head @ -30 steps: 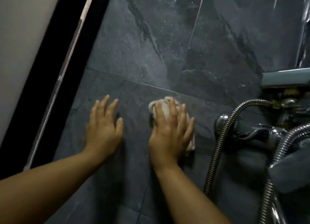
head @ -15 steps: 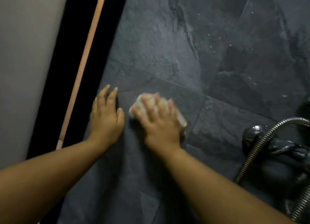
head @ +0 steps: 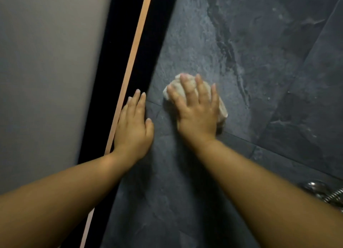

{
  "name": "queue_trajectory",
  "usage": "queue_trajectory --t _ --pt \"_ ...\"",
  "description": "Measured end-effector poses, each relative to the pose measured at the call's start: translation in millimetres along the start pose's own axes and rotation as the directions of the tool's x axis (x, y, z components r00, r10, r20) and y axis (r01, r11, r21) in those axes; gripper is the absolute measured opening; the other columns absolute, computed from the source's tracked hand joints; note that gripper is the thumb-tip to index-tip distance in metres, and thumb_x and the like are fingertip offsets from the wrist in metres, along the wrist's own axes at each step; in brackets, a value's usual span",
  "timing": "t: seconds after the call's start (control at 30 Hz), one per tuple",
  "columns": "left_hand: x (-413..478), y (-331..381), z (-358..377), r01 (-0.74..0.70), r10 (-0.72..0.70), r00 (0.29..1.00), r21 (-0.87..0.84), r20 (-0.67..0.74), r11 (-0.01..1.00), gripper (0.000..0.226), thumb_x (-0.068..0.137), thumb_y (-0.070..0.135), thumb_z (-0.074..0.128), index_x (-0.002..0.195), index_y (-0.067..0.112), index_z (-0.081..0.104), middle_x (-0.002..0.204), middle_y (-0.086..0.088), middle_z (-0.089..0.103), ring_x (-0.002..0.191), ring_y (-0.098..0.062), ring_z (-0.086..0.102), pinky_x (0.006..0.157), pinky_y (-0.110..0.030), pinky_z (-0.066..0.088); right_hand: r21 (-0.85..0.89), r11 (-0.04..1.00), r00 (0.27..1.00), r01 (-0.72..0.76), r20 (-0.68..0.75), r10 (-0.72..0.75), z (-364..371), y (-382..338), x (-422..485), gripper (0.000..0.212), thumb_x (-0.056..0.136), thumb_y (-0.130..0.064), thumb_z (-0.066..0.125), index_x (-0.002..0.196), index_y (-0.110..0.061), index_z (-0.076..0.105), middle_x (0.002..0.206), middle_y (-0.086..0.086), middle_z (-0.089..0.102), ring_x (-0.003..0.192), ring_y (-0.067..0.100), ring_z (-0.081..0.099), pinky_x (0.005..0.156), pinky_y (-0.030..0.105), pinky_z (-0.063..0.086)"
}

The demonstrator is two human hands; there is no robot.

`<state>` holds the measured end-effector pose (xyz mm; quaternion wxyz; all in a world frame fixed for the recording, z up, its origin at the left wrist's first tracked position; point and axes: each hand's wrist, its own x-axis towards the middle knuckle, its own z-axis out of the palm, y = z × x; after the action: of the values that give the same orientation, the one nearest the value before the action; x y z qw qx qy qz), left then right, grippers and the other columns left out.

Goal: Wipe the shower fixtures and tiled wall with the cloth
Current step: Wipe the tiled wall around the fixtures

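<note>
A dark slate-tiled wall point(head: 241, 52) fills the middle and right of the head view. My right hand point(head: 196, 110) lies flat with spread, straight fingers on a bunched white cloth point(head: 221, 108), pressing it against the tile. Most of the cloth is hidden under the palm; its edges show above the fingertips and at the right. My left hand point(head: 134, 125) rests flat on the wall beside the black frame, fingers straight, holding nothing. A bit of the chrome shower fixture point(head: 315, 187) and its ribbed hose point(head: 334, 196) shows at the lower right edge.
A black vertical frame point(head: 118, 80) with a thin tan strip point(head: 133, 58) borders the tiles on the left. Beyond it is a plain grey surface point(head: 46, 71). Grout lines cross the wall under and right of my hands.
My right hand slid the cloth leftward and then up along the wall. The view swung left, so the shower fixtures moved almost out of the frame. My left hand stayed flat on the wall.
</note>
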<state>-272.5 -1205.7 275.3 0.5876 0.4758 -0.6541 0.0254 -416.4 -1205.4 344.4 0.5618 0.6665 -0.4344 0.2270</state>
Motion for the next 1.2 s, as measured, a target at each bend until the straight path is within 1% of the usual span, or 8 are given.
queue_trajectory --t 0.13,0.37,0.6,0.7,0.83,0.93,1.07,1.2 --pt "-1 -10 -5 -0.024 0.028 0.999 -0.137 0.033 0.990 0.066 0.083 0.033 0.027 0.145 0.008 0.025 0.150 0.004 0.019 0.141 -0.012 0.011 0.108 -0.005 -0.003 -0.004 0.963 0.947 0.269 0.182 -0.264 22 -62 -42 0.056 0.075 -0.023 0.034 0.122 -0.015 0.063 0.136 0.011 0.053 0.133 0.035 0.035 0.113 0.051 0.002" --pt "1 29 -9 -0.027 0.026 0.994 0.009 0.105 1.000 0.073 0.078 0.043 0.022 0.142 0.010 0.035 0.153 -0.011 0.024 0.140 -0.031 0.023 0.112 -0.036 0.017 0.070 0.866 0.855 0.496 0.136 -0.500 5 0 -40 0.046 0.073 -0.021 0.037 0.100 -0.022 0.073 0.124 0.012 0.062 0.122 0.036 0.052 0.111 0.049 0.010" --pt "21 112 12 -0.009 0.018 0.979 -0.042 0.204 0.999 0.085 0.072 0.054 0.011 0.147 0.017 0.024 0.157 -0.006 0.011 0.144 -0.026 0.011 0.116 -0.040 0.014 0.056 0.995 0.997 -0.077 -0.012 0.078 -29 91 -46 0.061 0.081 -0.024 0.061 0.138 -0.030 0.040 0.151 0.004 0.031 0.141 0.030 0.018 0.114 0.049 -0.001" --pt "11 131 21 -0.022 0.032 0.968 -0.044 0.249 0.999 0.084 0.073 0.057 0.012 0.148 0.020 0.022 0.158 -0.003 0.008 0.145 -0.024 0.006 0.116 -0.042 0.014 0.079 0.996 0.998 -0.034 0.052 0.030 -20 67 -105 0.063 0.076 -0.020 0.050 0.138 -0.018 0.037 0.154 0.008 0.014 0.145 0.028 -0.007 0.115 0.049 -0.007" --pt "5 151 27 -0.130 0.118 0.938 0.015 0.327 0.991 0.067 0.086 0.045 0.030 0.147 0.018 0.023 0.158 -0.003 0.007 0.145 -0.025 0.001 0.114 -0.047 0.018 0.115 0.978 0.971 0.176 0.142 -0.191 -25 75 -153 0.049 0.080 -0.019 0.042 0.128 -0.022 0.049 0.144 0.010 0.029 0.145 0.028 0.002 0.115 0.050 0.004" --pt "16 161 33 -0.403 0.377 0.882 0.036 0.283 0.915 0.064 0.084 0.042 0.036 0.139 0.010 0.042 0.150 -0.014 0.032 0.139 -0.038 0.024 0.103 -0.054 0.034 0.030 0.999 0.995 -0.042 0.097 0.039 -36 103 -141 0.049 0.081 -0.021 0.044 0.130 -0.021 0.043 0.150 0.009 0.020 0.145 0.027 -0.005 0.115 0.049 0.000" --pt "25 164 49 -0.719 0.687 0.683 0.063 0.246 0.692 0.058 0.083 0.036 0.040 0.135 0.012 0.042 0.144 -0.018 0.040 0.134 -0.040 0.026 0.109 -0.053 0.025 -0.028 0.840 0.840 -0.542 0.006 0.542 -53 129 -125 0.058 0.090 -0.035 0.041 0.145 -0.032 0.022 0.155 0.007 0.009 0.143 0.030 0.003 0.115 0.044 -0.005" --pt "25 151 64 -0.803 0.773 0.591 0.075 0.230 0.591 0.059 0.084 0.037 0.038 0.139 0.016 0.035 0.149 -0.010 0.033 0.139 -0.033 0.017 0.111 -0.052 0.013 0.018 0.708 0.708 -0.706 0.012 0.706 -43 93 -139 0.056 0.092 -0.034 0.039 0.145 -0.030 0.020 0.154 0.014 0.011 0.144 0.031 0.003 0.117 0.044 -0.003"
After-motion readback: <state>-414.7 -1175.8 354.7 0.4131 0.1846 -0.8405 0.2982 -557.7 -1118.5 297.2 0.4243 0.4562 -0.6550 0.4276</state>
